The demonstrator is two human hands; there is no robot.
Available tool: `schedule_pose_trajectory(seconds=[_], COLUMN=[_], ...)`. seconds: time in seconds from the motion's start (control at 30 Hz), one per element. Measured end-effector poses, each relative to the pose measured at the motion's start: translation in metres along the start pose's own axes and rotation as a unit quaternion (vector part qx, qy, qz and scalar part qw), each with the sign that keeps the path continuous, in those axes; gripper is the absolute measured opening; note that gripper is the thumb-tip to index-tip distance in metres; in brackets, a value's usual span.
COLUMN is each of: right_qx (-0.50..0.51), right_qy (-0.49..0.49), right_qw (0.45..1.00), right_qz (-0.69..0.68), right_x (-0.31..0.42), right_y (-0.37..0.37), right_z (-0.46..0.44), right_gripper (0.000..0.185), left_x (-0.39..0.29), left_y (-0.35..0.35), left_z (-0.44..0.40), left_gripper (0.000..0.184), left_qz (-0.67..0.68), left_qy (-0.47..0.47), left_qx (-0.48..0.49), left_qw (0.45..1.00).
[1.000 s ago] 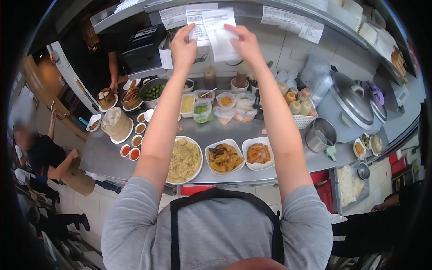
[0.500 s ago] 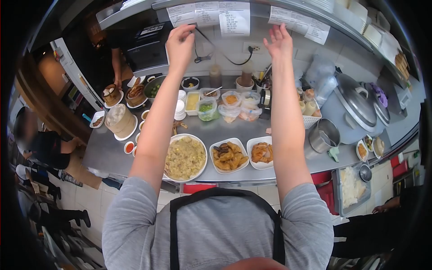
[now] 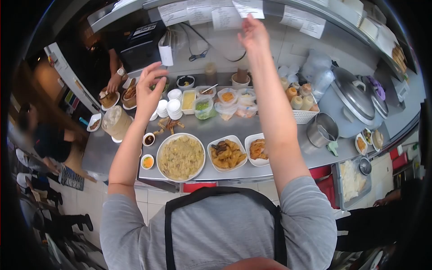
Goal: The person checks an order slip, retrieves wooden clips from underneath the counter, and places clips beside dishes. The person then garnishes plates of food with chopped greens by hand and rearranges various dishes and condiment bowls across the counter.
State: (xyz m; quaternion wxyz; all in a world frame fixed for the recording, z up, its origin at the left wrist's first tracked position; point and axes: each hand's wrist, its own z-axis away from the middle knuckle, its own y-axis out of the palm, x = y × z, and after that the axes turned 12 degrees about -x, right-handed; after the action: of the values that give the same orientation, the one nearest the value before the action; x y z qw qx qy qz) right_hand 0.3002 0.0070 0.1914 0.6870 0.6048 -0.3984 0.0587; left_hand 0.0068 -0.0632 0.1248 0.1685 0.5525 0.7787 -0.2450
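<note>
My right hand (image 3: 254, 33) is raised to the shelf edge, its fingertips pinching the lower edge of a tilted white order slip (image 3: 249, 7). That slip overlaps a row of printed slips (image 3: 199, 11) hanging from the edge. My left hand (image 3: 150, 85) hovers over the left part of the counter, fingers curved and apart, with nothing in it. Below it are stacked white cups (image 3: 174, 108). On the near side of the counter stand a plate of fried rice (image 3: 182, 156), a bowl of brown fried pieces (image 3: 227, 154) and a bowl of orange-brown fried food (image 3: 258, 149).
More slips (image 3: 302, 21) hang at the right. A co-worker's hand (image 3: 114, 82) is by the bamboo steamers (image 3: 108, 100) at far left. Ingredient tubs (image 3: 204, 109), a bottle basket (image 3: 306, 117), a metal pot (image 3: 323, 130) and a large lidded pot (image 3: 353, 96) crowd the counter.
My right hand has moved left from the right-hand slips, and a slip is now in its fingers. My left hand has come down and left, away from the left row.
</note>
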Motion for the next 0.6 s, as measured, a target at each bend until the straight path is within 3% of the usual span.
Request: schedule_pose_trajectory(seconds=[0.13,0.23,0.3,0.37,0.43,0.6], right_qx=[0.045,-0.017,0.001,-0.032,0.024,-0.002], right_qy=[-0.037,-0.041,-0.091,-0.111,-0.036,0.021], right_qw=[0.998,0.997,0.991,0.992,0.999,1.000], right_qz=[0.013,-0.059,-0.103,-0.043,-0.022,-0.014], right_x=[0.014,0.049,0.062,0.056,0.037,0.019], right_y=[-0.019,-0.032,-0.051,-0.064,-0.066,-0.044], right_z=[-0.017,-0.021,-0.034,-0.037,-0.014,0.000], right_gripper=[0.030,0.040,0.036,0.031,0.021,0.019], left_x=[0.006,0.037,0.041,0.051,0.052,0.045], left_y=[-0.033,-0.052,-0.062,-0.069,-0.070,-0.058], left_z=[0.048,0.098,0.129,0.152,0.168,0.164], left_gripper=[0.017,0.015,0.015,0.015,0.016,0.016], left_qz=[-0.001,-0.005,0.032,0.040,0.033,0.067], left_qy=[-0.099,-0.142,-0.309,-0.371,-0.369,-0.374], left_qx=[0.027,0.013,-0.024,-0.049,-0.051,-0.054], left_qw=[0.995,0.990,0.950,0.927,0.927,0.924])
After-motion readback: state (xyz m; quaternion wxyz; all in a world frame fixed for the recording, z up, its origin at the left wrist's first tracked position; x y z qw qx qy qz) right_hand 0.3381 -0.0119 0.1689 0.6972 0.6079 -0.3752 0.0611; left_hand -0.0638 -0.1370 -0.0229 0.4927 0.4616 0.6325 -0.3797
